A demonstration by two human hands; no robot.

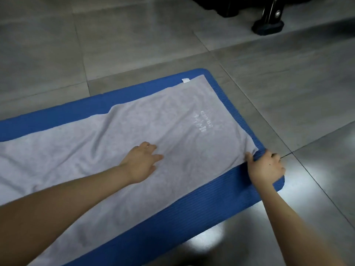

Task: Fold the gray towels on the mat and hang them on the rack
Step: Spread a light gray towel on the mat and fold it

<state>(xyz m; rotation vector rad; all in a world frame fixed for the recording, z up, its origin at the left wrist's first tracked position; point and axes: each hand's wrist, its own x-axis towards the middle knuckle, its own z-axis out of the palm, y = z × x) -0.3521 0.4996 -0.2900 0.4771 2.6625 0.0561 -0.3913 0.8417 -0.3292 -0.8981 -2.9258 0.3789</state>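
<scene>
Gray floor tiles (115, 45) spread out all around, glossy enough to throw back the light near me. A blue mat (240, 189) lies across them, and on it a gray towel (115, 141) is laid out flat, a few soft ripples in it.

The towel's long axis runs from far off on my left, past the edge of view, to its short end at the right end of the mat. That short end slants away from me, with a white tag (185, 80) at its far corner and pale lettering (205, 121) just inside it.

My left hand (141, 163) presses down on the cloth with fingers spread and straight, holding nothing, toward the near side.

My right hand (266, 168) sits at the near right corner, on the mat just beside the cloth. Its thumb (249, 156) touches the towel's corner and the fingers curl toward the mat's edge. I cannot tell whether it has the corner pinched.

So the right hand is the nearer one to the end that, I judge, gets lifted and carried leftward along the long axis, with the left hand pinning the middle.

Nothing lies on the towel in the way. A black stand foot (268, 25) stands well apart at the far right; whether it belongs to the rack I cannot tell.
</scene>
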